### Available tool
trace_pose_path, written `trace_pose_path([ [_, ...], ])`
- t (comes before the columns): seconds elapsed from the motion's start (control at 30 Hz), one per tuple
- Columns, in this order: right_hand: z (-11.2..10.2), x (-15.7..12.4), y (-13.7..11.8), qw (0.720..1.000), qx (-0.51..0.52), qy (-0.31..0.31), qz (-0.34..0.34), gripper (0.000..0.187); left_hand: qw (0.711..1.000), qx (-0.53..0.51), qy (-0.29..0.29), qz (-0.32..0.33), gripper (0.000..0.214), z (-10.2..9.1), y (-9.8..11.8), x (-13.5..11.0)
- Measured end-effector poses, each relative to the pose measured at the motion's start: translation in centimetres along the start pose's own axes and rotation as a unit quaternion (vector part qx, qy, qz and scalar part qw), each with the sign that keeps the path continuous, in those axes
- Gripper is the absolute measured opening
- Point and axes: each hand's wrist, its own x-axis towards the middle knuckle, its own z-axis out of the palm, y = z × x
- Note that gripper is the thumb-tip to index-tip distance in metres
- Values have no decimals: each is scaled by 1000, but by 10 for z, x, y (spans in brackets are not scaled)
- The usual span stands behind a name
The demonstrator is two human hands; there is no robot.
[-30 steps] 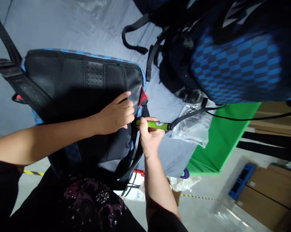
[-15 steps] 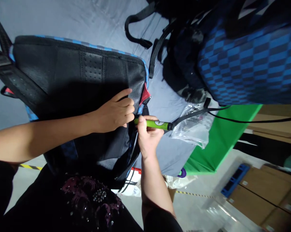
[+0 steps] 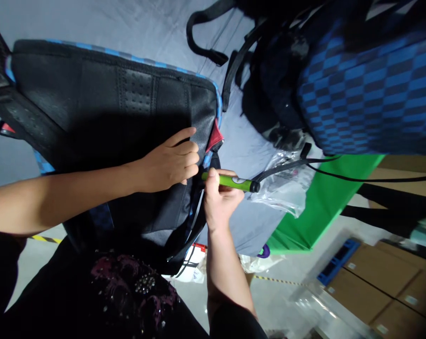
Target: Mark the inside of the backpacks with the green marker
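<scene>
Grey cloth (image 3: pixel 230 226) spreads under and beyond the black backpack (image 3: pixel 100 94), which lies in front of you with its padded back panel facing up and a blue checked edging along its far side. To the right of the backpack, past the cloth, you have a green panel (image 3: pixel 298 226); farther off on that side, cardboard boxes (image 3: pixel 382 266) and a blue pallet (image 3: pixel 338 261) sit on the floor (image 3: pixel 269 306).

Your left hand (image 3: pixel 179 160) rests over the backpack near its right edge, its farthest finger stretched out and the others curled; whether they pinch any fabric is hidden, so I cannot tell. Your right hand (image 3: pixel 223 200) is just beside that same edge, its fingers wrapped round a slim green tool (image 3: pixel 230 181) shaped like a pen. One end of the tool points at the backpack's edge near your left fingertips; the other end is black and points away from the backpack.

Just beyond your hands, a red tab (image 3: pixel 215 136) sticks out from the backpack's right edge. Well to the right of the backpack stands a blue checked bag (image 3: pixel 372 89), and between the two lies a clear plastic bag (image 3: pixel 287 188).
</scene>
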Motion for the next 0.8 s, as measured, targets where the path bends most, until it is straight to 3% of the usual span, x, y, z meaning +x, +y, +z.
trace_pose_path([
  [0.13,1,-1,0,1000,2,-5,10,26,1000,10,26,5,19,0,0,-1],
  [0.47,-1,0,1,999,21,-19,30,28,1000,17,0,-7,22,-2,1,0],
  [0.63,-1,-1,-1,1000,11,-13,21,27,1000,-9,-19,-24,21,-2,3,1],
  [0.8,0,2,1,1000,-9,-2,-1,27,997,-65,-2,-43,11,2,2,2],
])
